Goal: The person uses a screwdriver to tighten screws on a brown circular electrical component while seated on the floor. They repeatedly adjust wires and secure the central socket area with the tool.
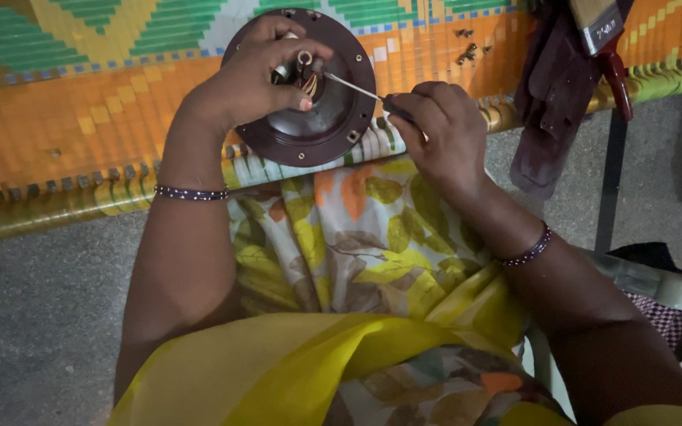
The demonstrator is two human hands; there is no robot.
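Two hands at work on one round dark-brown motor housing [333, 118], which lies partly on the edge of a woven cot [65, 118] and partly over the person's lap. Left hand [258, 79] is clamped over the housing's centre, thumb and fingers pinching a small metal fitting and coloured wires [307, 79]; judged to steady the part and keep the wires clear of the tool. Right hand [440, 134] is closed round the dark handle of a thin screwdriver [353, 87], shaft angled up-left so the tip meets the hub just beside the left fingertips. The rim overhanging the cot edge brings the hub near the body, probably for control.

Loose small screws [465, 46] lie on the orange weave, well apart from the housing, to its upper right. A maroon cloth [550, 102] hangs over the cot rail at right. Above it, a paintbrush [597, 24] with metal ferrule; its marking is too small to read. No packages visible.
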